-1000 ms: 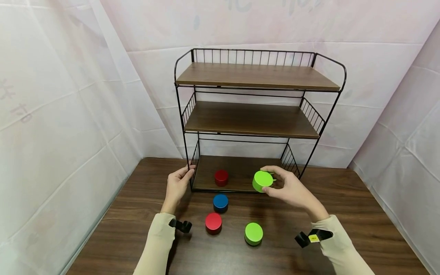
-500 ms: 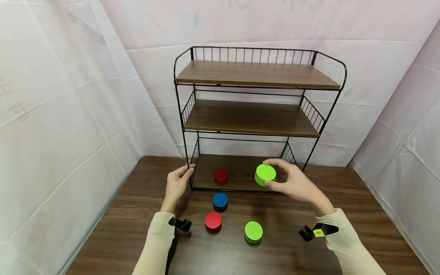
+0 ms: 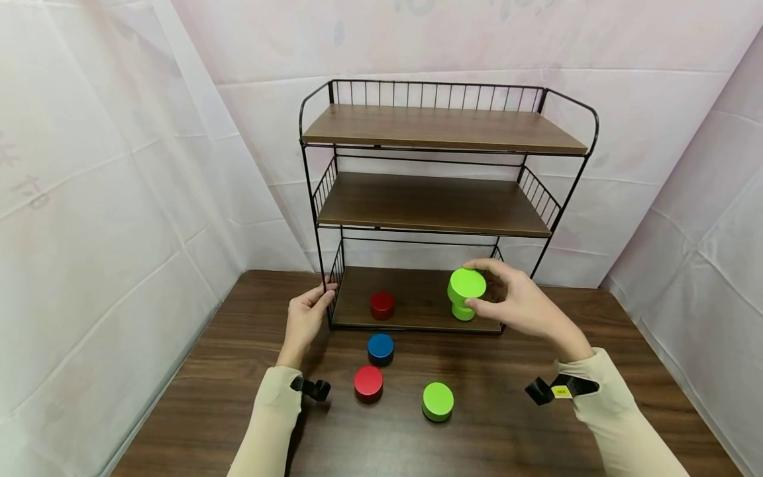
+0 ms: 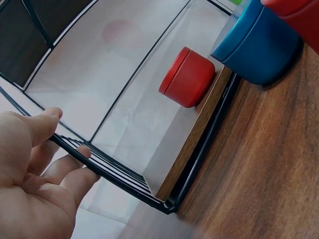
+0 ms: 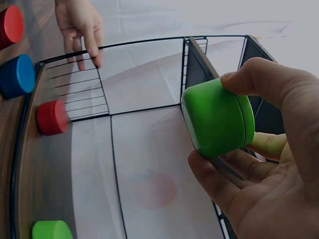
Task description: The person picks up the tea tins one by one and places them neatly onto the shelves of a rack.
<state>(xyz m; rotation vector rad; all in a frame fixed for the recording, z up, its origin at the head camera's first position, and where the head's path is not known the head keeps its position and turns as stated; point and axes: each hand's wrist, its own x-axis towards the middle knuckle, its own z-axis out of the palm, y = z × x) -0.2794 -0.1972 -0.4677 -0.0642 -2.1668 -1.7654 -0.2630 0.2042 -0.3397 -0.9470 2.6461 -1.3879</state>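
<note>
My right hand [image 3: 521, 301] holds a green lidded round tin [image 3: 467, 283] between thumb and fingers. This tin is raised above a second green tin [image 3: 463, 314] near the right end of the bottom shelf, and partly hides it. In the right wrist view the held tin [image 5: 214, 119] hangs apart from the green tin [image 5: 52, 230] on the shelf. My left hand [image 3: 305, 324] grips the lower left side frame of the black wire rack [image 3: 316, 245]; the left wrist view shows thumb and fingers around its front bar [image 4: 75, 152]. A red tin [image 3: 382, 305] sits on the bottom shelf, left of centre.
On the wooden table [image 3: 238, 397] before the rack stand a blue tin [image 3: 380, 349], a red tin [image 3: 368, 383] and a green tin [image 3: 438, 401]. Above are a middle shelf [image 3: 435, 204] and a top shelf [image 3: 441, 126]. White cloth [image 3: 119, 199] hangs around the table.
My right hand has moved up and slightly right with the green tin, bringing the green tin on the bottom shelf into clearer view. The left hand keeps its grip on the rack.
</note>
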